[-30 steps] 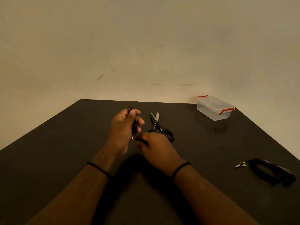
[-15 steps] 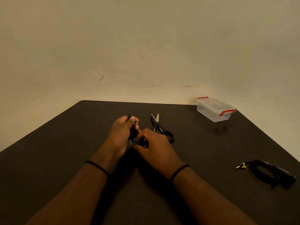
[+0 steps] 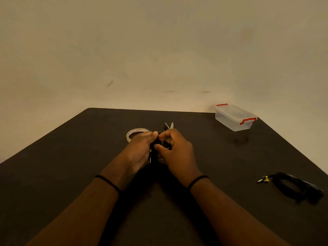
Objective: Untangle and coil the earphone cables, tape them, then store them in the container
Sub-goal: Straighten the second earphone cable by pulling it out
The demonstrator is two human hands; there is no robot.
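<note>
Both grips, left hand (image 3: 142, 148) and right hand (image 3: 174, 148), clasp a black earphone cable (image 3: 160, 144) mid-coil; second cable (image 3: 294, 187) appears coiled; container (image 3: 234, 118) stays lidded, taping and storage outstanding.

We have both forearms stretched forward over the table's middle, left hand (image 3: 142, 148) and right hand (image 3: 175, 150) touching, fingers curled together around a small dark bundle.

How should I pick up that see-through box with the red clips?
Probably by the two long sides of the clear plastic box, coming down from above. Its lid looks shut and flat, red clips sit on the short ends, and the dark table around it looks free.
</note>
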